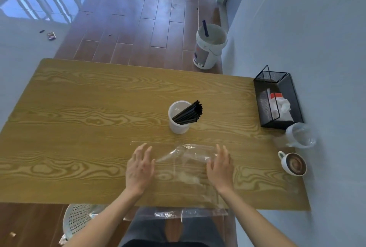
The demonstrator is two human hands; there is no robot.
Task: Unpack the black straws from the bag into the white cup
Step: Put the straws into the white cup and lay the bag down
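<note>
Now both hands lie flat with the fingers spread and nothing clasped: the left hand (140,169) presses palm-down on the left edge of the clear plastic bag (184,169), and the right hand (219,167) rests the same way on its right edge, so each grip is released rather than closed around anything. Between them the bag lies crumpled and flat on the desk (79,108), its near end hanging over the near edge toward the person's lap. It looks empty, though the film is so clear and glossy that a stray straw inside would be hard to rule out.

Just beyond the bag, toward the far side, stands the white cup (178,124), upright, with the bundle of black straws (189,113) leaning inside it, their tips tilted to the right over the rim. No straws show loose on the desk.

Farther right, well apart from the work, are a coffee mug (293,164), a clear glass (300,134) and a black mesh organiser (277,100) against the wall.

By this showing the unpacking seems essentially finished: the straws are in the cup, and what remains is at most smoothing or putting aside the bag.
</note>
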